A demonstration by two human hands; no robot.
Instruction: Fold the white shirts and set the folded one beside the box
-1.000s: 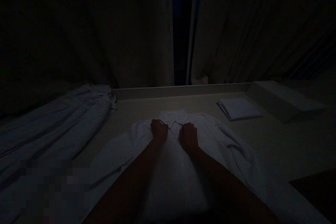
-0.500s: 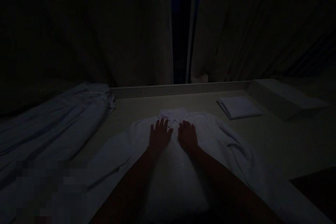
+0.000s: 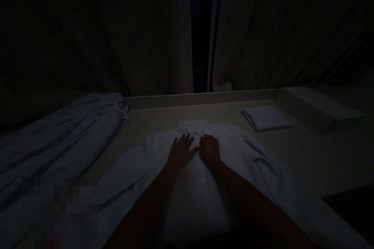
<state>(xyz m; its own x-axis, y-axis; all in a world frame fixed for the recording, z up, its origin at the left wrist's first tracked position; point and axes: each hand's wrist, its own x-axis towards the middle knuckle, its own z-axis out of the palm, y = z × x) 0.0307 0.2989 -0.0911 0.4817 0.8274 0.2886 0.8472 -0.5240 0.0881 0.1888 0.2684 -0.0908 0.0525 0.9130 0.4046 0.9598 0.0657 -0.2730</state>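
Both palms lie flat and side by side on a white shirt [image 3: 204, 186]. The left hand [image 3: 179, 151] has its fingers spread and angled inward; the right hand [image 3: 209, 150] rests with fingers loosely curved, and neither one grips anything. Just beyond the fingertips sits the shirt's collar [image 3: 193, 125], and the body of the garment runs back under both forearms, with a sleeve [image 3: 263, 159] trailing out to the right of the right hand. The cloth looks thin, soft and light, likely to wrinkle and slide easily on the smooth pale table [image 3: 306, 155]; the collar or shoulder seams seem the firmest places to take hold. Further right of the hands lies a small folded white cloth [image 3: 265, 118], square and flat. Left of the left hand a loose bluish garment [image 3: 64, 136] lies rumpled in long folds. Ahead hang heavy pleated curtains [image 3: 152, 35], very dim.
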